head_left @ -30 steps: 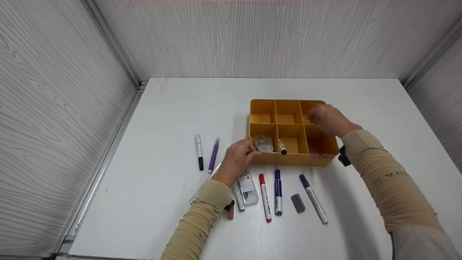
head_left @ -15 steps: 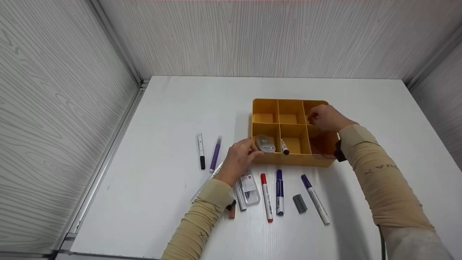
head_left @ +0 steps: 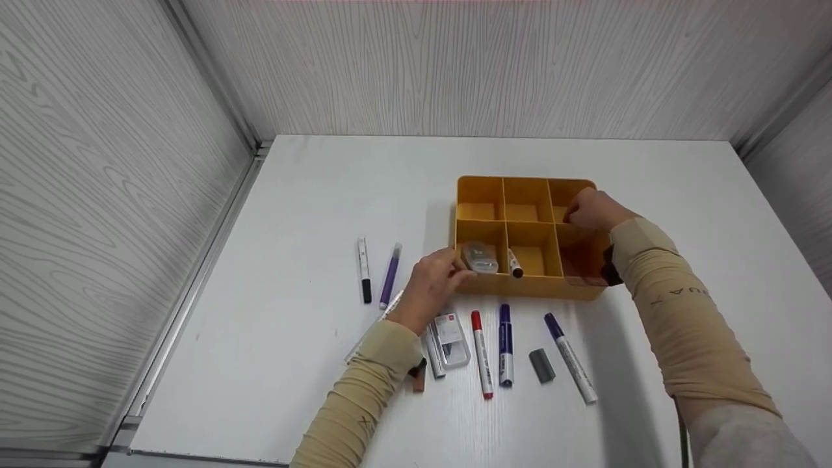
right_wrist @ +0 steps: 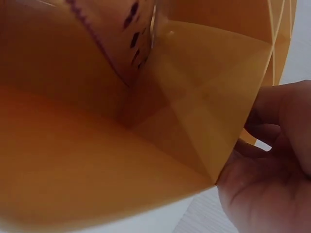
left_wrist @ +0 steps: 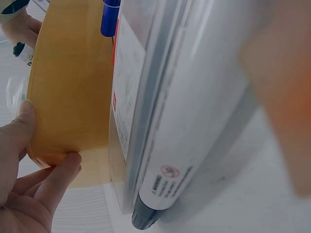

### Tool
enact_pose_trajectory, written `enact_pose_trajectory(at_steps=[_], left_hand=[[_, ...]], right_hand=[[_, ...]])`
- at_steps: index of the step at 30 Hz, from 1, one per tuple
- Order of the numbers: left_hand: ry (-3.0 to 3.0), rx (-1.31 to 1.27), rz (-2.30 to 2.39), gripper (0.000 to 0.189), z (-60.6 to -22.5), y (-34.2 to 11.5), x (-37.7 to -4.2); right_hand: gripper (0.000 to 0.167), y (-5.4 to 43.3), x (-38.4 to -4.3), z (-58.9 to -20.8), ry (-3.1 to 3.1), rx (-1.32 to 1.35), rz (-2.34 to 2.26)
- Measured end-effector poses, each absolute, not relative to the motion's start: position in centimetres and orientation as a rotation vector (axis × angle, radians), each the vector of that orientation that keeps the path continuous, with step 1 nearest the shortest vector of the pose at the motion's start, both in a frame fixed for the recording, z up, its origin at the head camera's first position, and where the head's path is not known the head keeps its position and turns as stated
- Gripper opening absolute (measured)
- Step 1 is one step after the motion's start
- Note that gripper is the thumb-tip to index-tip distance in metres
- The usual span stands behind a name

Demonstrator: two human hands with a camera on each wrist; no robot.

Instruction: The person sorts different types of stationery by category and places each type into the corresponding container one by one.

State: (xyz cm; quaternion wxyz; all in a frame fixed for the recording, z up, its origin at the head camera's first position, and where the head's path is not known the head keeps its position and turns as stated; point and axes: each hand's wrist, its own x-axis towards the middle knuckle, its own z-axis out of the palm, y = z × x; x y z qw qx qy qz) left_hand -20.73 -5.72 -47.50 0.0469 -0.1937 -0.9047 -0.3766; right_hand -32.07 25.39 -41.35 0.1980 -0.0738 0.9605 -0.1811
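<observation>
A yellow six-compartment box (head_left: 530,286) sits on the white table. My left hand (head_left: 429,286) grips its front left corner, thumb at the rim and fingers on the outer wall in the left wrist view. My right hand (head_left: 595,213) has its fingers down in the back right compartment, behind a divider (right_wrist: 209,97); I cannot tell what they hold. A clear plastic case (head_left: 480,258) lies in the front left compartment. A dark-capped marker (head_left: 515,263) leans out of the front middle one. Reddish see-through film (head_left: 580,257) with dark print fills the front right compartment.
In front of the box lie a red marker (head_left: 481,354), a blue-purple marker (head_left: 506,344), a purple-capped white marker (head_left: 571,357), a grey cap (head_left: 541,365) and a labelled clear case (head_left: 451,339). Further left are a black-capped marker (head_left: 364,270) and a purple pen (head_left: 390,276).
The right forearm has swung a little to the left, while the hand stays at the back right compartment. The left hand keeps its grip on the corner. The whole view has shifted slightly.
</observation>
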Motion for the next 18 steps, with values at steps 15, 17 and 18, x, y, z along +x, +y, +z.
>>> enact_pose_trajectory(at_steps=[15,17,18], left_hand=[[-2.756,-0.602,-1.135,0.021,-47.58,-5.70,-20.70],[-2.762,-0.593,-1.142,0.021,-47.53,-5.72,-20.67],[-2.762,-0.591,-1.143,0.021,-47.52,-5.75,-20.67]], right_hand=[[0.039,25.06,-32.17,-41.84,2.656,-0.268,-0.455],[0.040,25.10,-32.09,-41.68,2.650,-0.272,-0.466],[0.040,25.13,-32.05,-41.53,2.651,-0.278,-0.470]])
